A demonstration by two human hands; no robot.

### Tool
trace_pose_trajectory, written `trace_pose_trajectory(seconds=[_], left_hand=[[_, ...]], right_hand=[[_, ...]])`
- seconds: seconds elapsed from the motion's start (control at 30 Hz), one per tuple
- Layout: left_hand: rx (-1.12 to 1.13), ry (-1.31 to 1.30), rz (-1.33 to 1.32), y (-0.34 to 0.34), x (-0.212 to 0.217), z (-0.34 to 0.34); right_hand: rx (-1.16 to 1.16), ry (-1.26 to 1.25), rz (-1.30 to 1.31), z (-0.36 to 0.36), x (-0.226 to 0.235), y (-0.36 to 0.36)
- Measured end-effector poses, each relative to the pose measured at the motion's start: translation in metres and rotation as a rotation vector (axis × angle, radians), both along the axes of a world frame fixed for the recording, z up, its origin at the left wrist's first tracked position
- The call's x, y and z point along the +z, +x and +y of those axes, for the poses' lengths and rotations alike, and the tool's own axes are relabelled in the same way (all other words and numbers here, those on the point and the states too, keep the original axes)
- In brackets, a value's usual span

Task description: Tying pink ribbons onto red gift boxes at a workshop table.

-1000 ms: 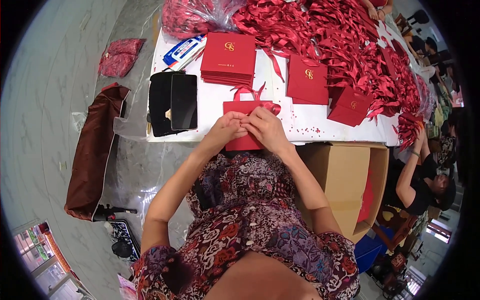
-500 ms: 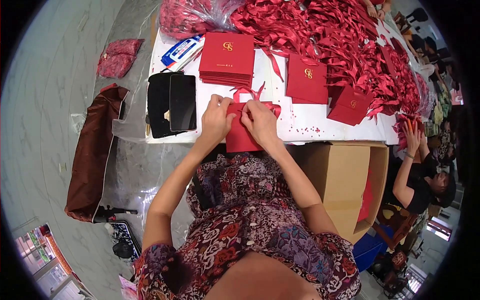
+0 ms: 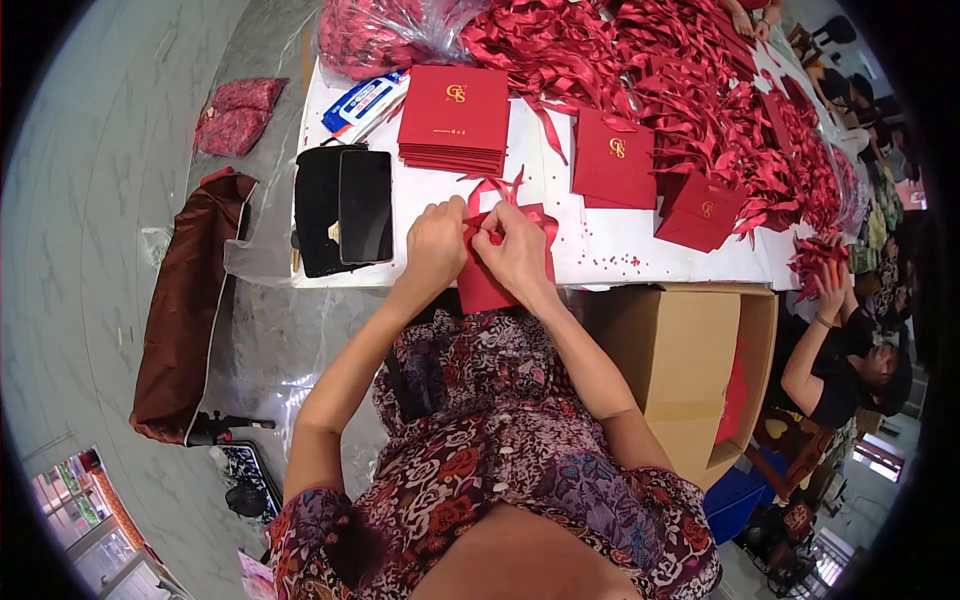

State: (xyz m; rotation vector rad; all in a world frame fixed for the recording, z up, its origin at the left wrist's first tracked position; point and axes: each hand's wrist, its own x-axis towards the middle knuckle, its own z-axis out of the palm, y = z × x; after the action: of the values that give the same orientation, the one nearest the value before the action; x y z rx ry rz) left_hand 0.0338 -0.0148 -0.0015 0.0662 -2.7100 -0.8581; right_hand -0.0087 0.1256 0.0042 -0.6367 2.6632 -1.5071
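A flat red paper bag [image 3: 484, 292] lies at the table's near edge, its lower end sticking out over the edge. My left hand [image 3: 437, 243] is closed at its upper left side, with the fingertips partly hidden. My right hand [image 3: 516, 250] pinches a red ribbon at the bag's upper part, thumb and forefinger close to the left hand. Loose ribbon ends [image 3: 497, 186] stand up beyond my fingers on the white tabletop. Behind them sits a neat stack of red bags [image 3: 455, 115] with a gold mark.
Left of my hands, a phone [image 3: 366, 205] rests on a black cloth [image 3: 316, 225]; a blue-and-white packet [image 3: 362, 105] is behind. Rightward lie bags [image 3: 612, 165] and a big ribbon heap [image 3: 690, 100]. A cardboard box [image 3: 695, 360] stands below; a co-worker [image 3: 835, 350] handles ribbons.
My right hand has shifted slightly left, closer to the left hand. The bag has slid a little toward me, and the co-worker's hands have moved lower on their bundle.
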Motion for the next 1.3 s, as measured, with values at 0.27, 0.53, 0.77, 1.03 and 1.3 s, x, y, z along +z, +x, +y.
trace_pose_trajectory(seconds=[0.27,0.53,0.77,1.03,1.3], left_hand=[[0.011,0.210,-0.056,0.002,-0.003,-0.004],[0.038,0.188,0.027,0.004,0.006,0.003],[0.056,0.340,-0.034,0.003,-0.001,0.007],[-0.036,0.217,0.050,0.008,0.007,0.007],[0.008,0.358,-0.040,0.012,0.011,0.007]], right_hand=[[0.020,0.006,0.129,0.000,-0.007,0.003],[0.015,-0.074,-0.103,0.005,0.004,0.002],[0.084,0.136,0.075,0.008,0.003,-0.005],[0.154,0.222,0.175,0.011,0.010,-0.007],[0.078,0.023,-0.272,0.016,0.008,-0.005]])
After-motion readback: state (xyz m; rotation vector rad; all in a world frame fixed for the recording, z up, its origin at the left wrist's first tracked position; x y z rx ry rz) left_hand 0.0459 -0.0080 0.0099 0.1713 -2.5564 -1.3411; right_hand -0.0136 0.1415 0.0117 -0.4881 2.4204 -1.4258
